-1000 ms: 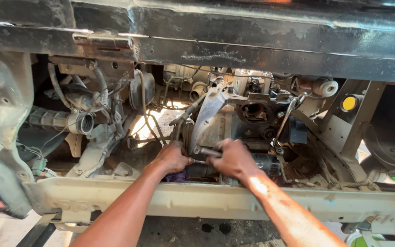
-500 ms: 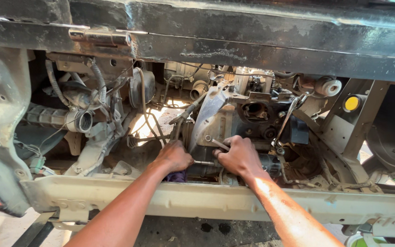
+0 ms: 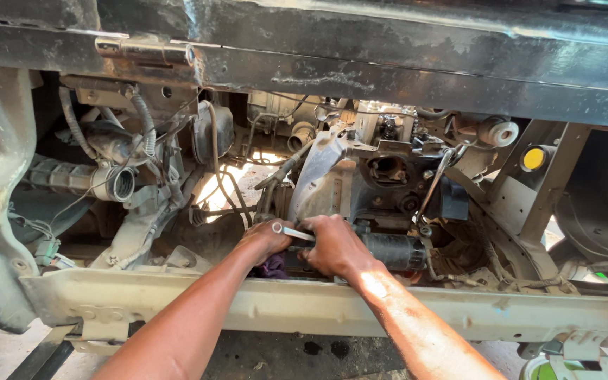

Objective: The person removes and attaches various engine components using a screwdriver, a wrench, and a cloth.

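We note, at the far left, a ribbed hose ending in a round open coupling, with a tangle of wires and a black cable running down beside it. Along the near edge runs a pale, dirty crossmember, over which both forearms reach into the engine bay. Our left hand sits just beyond that beam, fingers curled down over something we cannot make out; a scrap of purple cloth lies just beneath it. Between the two hands we record a small silver wrench, its ring end showing at the left hand's knuckles and its shank passing under the right hand. Our right hand is closed over that shank, fingers together and wrapped around it. Touching this hand on the right lies a dark cylindrical unit, low beneath the grey engine casting. Farther right stands a yellow round cap on the frame.
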